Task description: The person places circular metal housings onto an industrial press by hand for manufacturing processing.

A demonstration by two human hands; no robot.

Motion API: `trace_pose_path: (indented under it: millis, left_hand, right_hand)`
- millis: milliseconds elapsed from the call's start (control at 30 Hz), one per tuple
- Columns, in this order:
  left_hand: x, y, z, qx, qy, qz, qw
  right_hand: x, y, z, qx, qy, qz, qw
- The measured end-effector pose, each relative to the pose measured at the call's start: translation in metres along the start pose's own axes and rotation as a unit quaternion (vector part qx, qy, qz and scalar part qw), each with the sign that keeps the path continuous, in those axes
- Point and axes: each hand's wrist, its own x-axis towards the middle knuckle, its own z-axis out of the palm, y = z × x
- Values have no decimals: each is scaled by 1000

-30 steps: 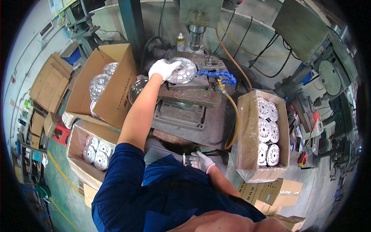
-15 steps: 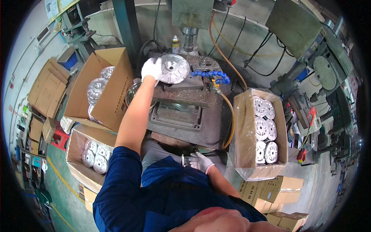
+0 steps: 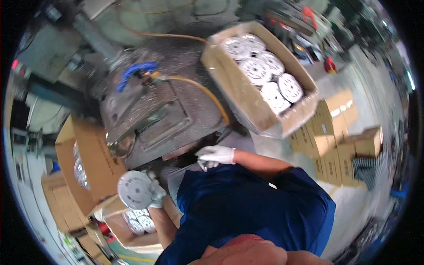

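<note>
My left hand (image 3: 157, 193), in a white glove, grips a round silvery metal disc (image 3: 134, 190) by its edge. The disc's pale, slotted face with a small centre hole is turned up. Below it stands an open carton (image 3: 118, 221) with several similar discs (image 3: 140, 221) inside; the disc is above the carton's far edge. My gloved right hand (image 3: 217, 154) is at my lap, by the machine table's front edge. Its fingers are bent together around something slim, too blurred to name.
A machine table (image 3: 145, 137) with a blue jointed coolant hose (image 3: 134, 73) lies ahead. To its right, a plastic-lined carton (image 3: 260, 117) holds several discs (image 3: 256, 70). A tall open carton (image 3: 97, 163) stands at left. Closed cartons (image 3: 324, 137) are stacked at right.
My left hand has brought the disc from above the machine table down and back to the left carton. The view has turned to the right. My right hand's fingers have drawn together at my lap.
</note>
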Motion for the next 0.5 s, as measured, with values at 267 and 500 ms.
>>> trace_pose_path:
  millis: [267,500]
  left_hand:
    - [24,-92,47,172,-4,-335,926]
    - [37,-117,112,606,-178,-179,755]
  right_hand:
    - [-49,-102,24,-230,67,-268,933]
    - [-180,-118,-82,-168,350,-214,896]
